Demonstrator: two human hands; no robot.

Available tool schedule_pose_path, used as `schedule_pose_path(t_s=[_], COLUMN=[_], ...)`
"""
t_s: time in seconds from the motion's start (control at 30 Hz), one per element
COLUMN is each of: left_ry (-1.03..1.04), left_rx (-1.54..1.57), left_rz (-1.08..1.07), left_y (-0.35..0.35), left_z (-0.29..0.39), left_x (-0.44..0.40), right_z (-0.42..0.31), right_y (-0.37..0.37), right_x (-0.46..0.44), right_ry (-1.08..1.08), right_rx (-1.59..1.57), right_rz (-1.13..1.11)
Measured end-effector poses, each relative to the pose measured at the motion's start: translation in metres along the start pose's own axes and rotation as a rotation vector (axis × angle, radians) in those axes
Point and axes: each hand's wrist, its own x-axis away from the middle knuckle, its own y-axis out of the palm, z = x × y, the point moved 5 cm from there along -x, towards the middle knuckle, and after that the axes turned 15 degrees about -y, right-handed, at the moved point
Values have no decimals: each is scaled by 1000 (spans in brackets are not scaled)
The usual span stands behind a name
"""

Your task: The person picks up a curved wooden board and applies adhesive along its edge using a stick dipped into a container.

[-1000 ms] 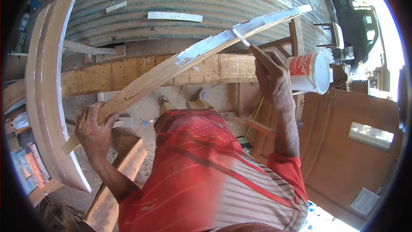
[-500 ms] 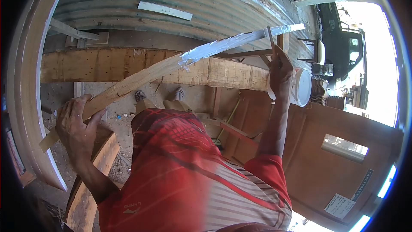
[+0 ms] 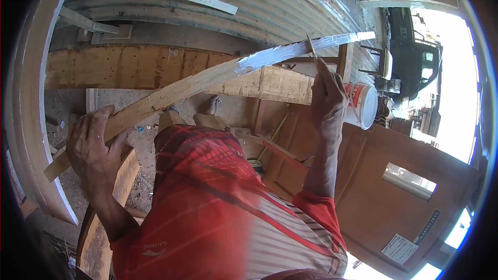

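Note:
A long, slightly curved wooden strip [image 3: 176, 96] runs slantwise in front of me. My left hand [image 3: 93, 145] is closed around its lower left end, fingers over the top and thumb on the near side. White paste [image 3: 275, 56] with a rough, smeared surface coats the strip's right part; the left part is bare wood. My right hand [image 3: 329, 91] grips a thin, flat scraper [image 3: 312, 46], seen edge-on. The scraper stands across the coated part and seems to touch it. Its handle end is hidden in my fingers.
A thick timber beam [image 3: 119, 70] lies crosswise beneath the strip. A white bucket [image 3: 369, 108] stands just right of my right hand. Brown door panels [image 3: 363, 197] lean at the right, and a pale-edged board [image 3: 31, 98] rises at the left. Corrugated sheet [image 3: 280, 10] lies beyond.
My right hand and the scraper have moved left along the coated part. The strip's right end has shifted slightly right in view, and more of the bucket shows.

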Motion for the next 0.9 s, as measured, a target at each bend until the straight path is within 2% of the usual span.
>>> schedule_pose_path(t_s=[0.03,0.13,0.23,0.33,0.43,0.53,0.67,0.7,0.8,0.9], left_ry=[-3,-17,-29,-11,12,23,56,59,59,81], left_rx=[0,3,15,37,52,57,88,92,100,112], left_rz=[-5,-15,-23,-9,5,12,25,19,3,-5], left_y=[1,0,-1,-2,0,0,-5,-5,-6,-6], left_z=[-1,-2,-1,-3,-5,-5,-2,-2,-4,-4], left_x=[0,0,-1,-2,-1,-1,-3,-4,-7,-7], right_z=[-5,15,23,-15,-82,-74,-38,-38,-87,-151], right_y=[1,-1,2,5,12,8,4,9,19,32], right_x=[0,-3,-8,-8,5,4,2,6,14,25], right_ry=[46,-17,40,-105,-128,-211,-186,-154,-83,-241], right_rx=[-34,73,45,53,-34,-95,148,172,96,16], right_rz=[-29,62,8,-59,-82,-20,74,-11,-127,-117])
